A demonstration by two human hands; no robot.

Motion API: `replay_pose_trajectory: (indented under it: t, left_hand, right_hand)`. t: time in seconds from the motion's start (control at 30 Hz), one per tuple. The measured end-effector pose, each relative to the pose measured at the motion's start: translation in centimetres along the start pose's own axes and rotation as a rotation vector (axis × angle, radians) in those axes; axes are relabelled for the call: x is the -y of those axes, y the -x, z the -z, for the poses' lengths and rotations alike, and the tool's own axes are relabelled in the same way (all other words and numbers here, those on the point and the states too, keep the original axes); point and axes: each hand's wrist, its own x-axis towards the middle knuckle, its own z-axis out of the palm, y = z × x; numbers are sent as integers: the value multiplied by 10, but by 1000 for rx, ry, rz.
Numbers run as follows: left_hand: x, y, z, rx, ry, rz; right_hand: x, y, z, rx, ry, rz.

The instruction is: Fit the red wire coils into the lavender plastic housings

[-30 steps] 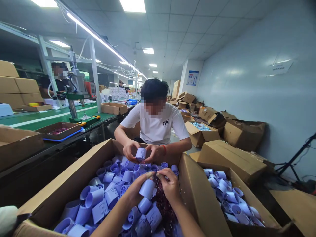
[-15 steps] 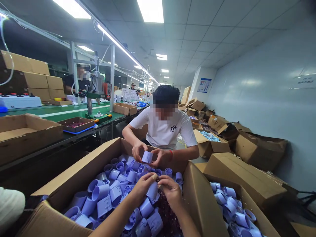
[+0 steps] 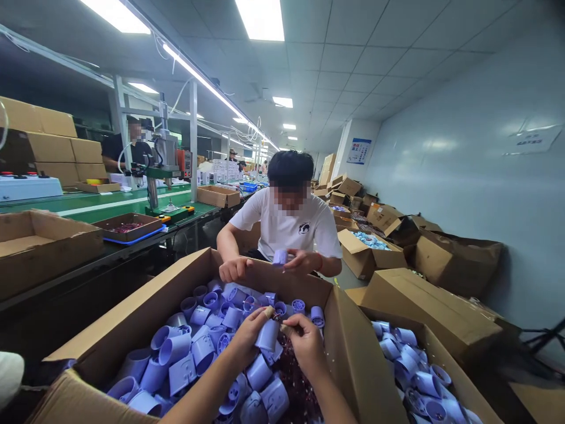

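Note:
My left hand [image 3: 248, 340] is closed around a lavender plastic cup-shaped housing [image 3: 267, 335], held over a large open carton [image 3: 145, 309]. Its thumb wears a beige covering. Just right of the housing, my right hand [image 3: 308, 344] has thumb and forefinger pinched near the housing's top end; whatever is between them is too small to make out. Under my hands, the carton holds many similar lavender housings [image 3: 183, 372] lying at all angles. A dark red tangle with white specks [image 3: 296, 383], like thin wires, lies below my right hand.
Across the carton, a co-worker in a white shirt [image 3: 282, 221] holds another housing [image 3: 279, 257]. A second carton of housings [image 3: 459, 359] stands to the right. At left, a green workbench [image 3: 110, 203] carries a press machine [image 3: 165, 156] and a tray of red parts [image 3: 128, 227].
My hands have drawn slightly apart, the left still holding its housing. The co-worker's one hand has left their housing and rests at the carton's far edge. The view has shifted slightly right.

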Motion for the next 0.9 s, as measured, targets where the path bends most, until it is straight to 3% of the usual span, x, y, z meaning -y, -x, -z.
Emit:
replay_pose_trajectory:
  t: [0.1,0.33,0.67,0.9]
  left_hand:
    - [1,0,-3,-63,92,6]
    - [1,0,-3,-47,109,1]
    - [1,1,-2,-3,-73,-13]
    - [-5,2,0,85,-185,-11]
  right_hand:
    - [2,1,-4,-17,22,-42]
    - [1,2,-10,-3,-16,-130]
    - [6,1,-3,-3,196,-58]
    - [4,-1,1,3,62,-78]
